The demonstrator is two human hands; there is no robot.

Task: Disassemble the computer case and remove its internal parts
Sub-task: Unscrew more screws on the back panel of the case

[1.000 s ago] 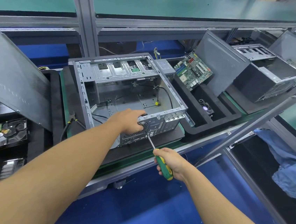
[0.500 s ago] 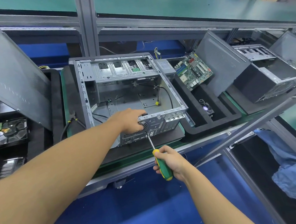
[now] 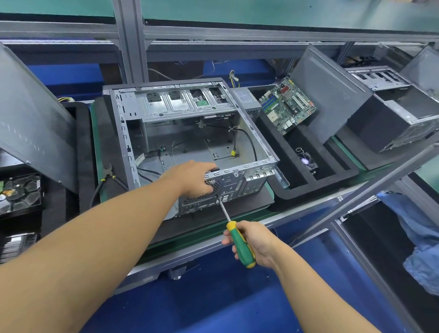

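Observation:
An open grey computer case [image 3: 182,132] lies on its side on the bench, its inside nearly bare with a few loose cables. My left hand [image 3: 192,178] reaches over the near rear panel and curls round a black part at the fan grille; what it holds is mostly hidden under the fingers. My right hand [image 3: 250,241] grips a screwdriver [image 3: 238,241] with a green and yellow handle. Its shaft points up at the rear panel, the tip touching just below my left hand.
A black foam tray [image 3: 320,180] to the right holds a motherboard [image 3: 287,105], a power supply [image 3: 246,99] and a small fan [image 3: 307,161]. A side panel [image 3: 21,116] leans at left above a hard drive [image 3: 7,195]. Pliers [image 3: 108,175] lie beside the case. Another case [image 3: 403,117] stands far right.
My right hand has turned slightly on the screwdriver handle and shifted a little. The left hand stays on the rear panel.

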